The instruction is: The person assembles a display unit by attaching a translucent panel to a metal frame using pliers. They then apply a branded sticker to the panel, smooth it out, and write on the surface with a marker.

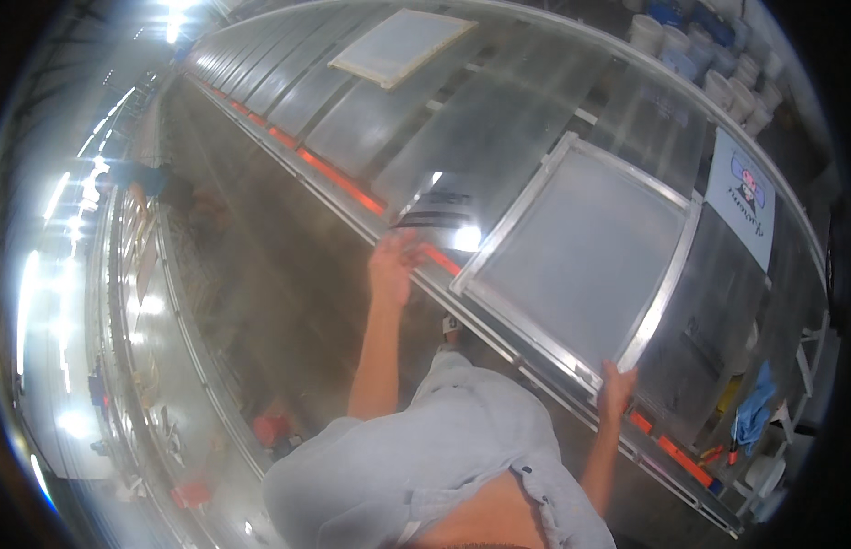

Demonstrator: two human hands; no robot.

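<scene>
A silk-screen printing frame (576, 256), a pale mesh stretched in a silvery metal border, lies slanted across the long table. My right hand (616, 389) is closed round its near right corner. To the left, at the table's front edge, is my left hand (393, 267), its fingers smeared by motion. Just beyond those fingers is a glossy patch with dark stripes and a bright glare (439, 220); whether the hand touches it I cannot tell. Orange-red strips (339, 181) run along the table edge beside the hand.
Another pale-framed screen (403, 46) lies farther along the table (508, 114). A white printed sheet (742, 197) is at the right. Several buckets (682, 50) stand behind. A blue cloth (753, 407) hangs at the right end. A person (137, 178) is in the left aisle.
</scene>
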